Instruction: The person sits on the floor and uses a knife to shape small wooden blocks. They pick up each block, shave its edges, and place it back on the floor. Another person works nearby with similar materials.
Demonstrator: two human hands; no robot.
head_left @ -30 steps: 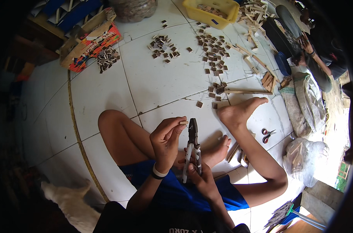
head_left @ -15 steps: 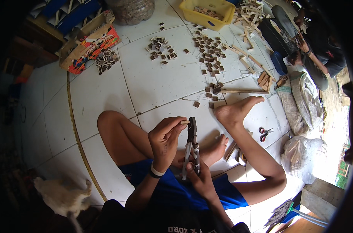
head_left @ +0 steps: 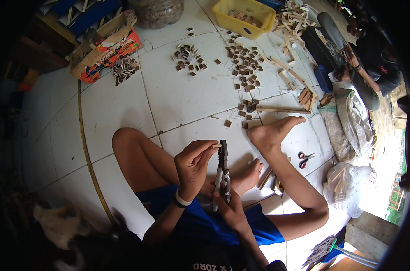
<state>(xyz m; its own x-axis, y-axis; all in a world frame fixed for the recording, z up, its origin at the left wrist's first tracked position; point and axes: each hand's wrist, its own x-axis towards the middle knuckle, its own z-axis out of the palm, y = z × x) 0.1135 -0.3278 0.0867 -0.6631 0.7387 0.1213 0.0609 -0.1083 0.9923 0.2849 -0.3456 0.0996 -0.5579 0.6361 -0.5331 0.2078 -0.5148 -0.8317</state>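
Observation:
I sit on a white tiled floor (head_left: 182,99) with my legs folded in front of me. My left hand (head_left: 193,167) pinches a thin pale wooden strip (head_left: 216,146) at its fingertips and holds it against the jaws of a pair of dark pliers (head_left: 223,174). My right hand (head_left: 229,207) grips the pliers by their handles from below, jaws pointing up. The strip's tip sits at the pliers' jaws. A white band circles my left wrist.
Several small brown wooden squares (head_left: 245,67) lie scattered on the tiles ahead, with another pile (head_left: 189,58) to the left. A yellow tub (head_left: 243,16) stands at the back. Wooden sticks (head_left: 281,109), red-handled scissors (head_left: 305,159) and sacks (head_left: 347,122) lie right. Another person (head_left: 367,58) sits far right.
The view has shifted slightly. My hands stay together with the strip at the pliers' jaws. A pale animal at the lower left has moved further into the dark corner.

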